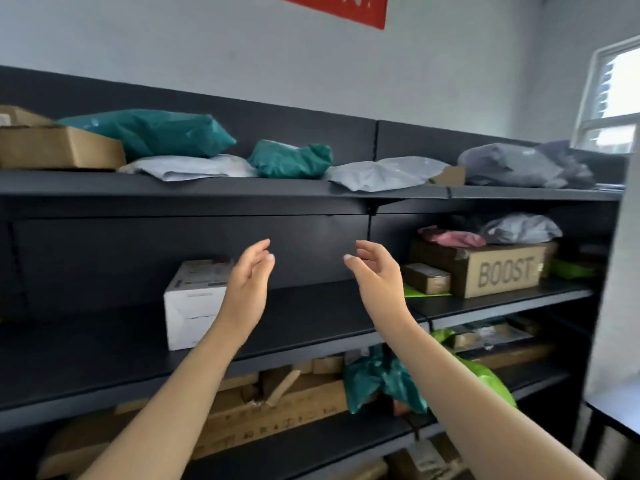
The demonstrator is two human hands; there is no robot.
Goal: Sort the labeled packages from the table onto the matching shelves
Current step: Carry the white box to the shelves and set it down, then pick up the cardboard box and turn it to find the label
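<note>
Where legible, "BOOST" on cardboard box (498,268)

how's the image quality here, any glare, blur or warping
Head view: the window at right is blown out white; shelf lines bow from the wide-angle lens; the far-right edge smears; the BOOST box print reads clearly, but the white box label is too soft to read.

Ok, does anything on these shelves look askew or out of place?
Mostly tidy. One white mailer on the top shelf overhangs the front edge, and boxes on the lower shelf lie jumbled at angles. Both hands are open and empty.
</note>
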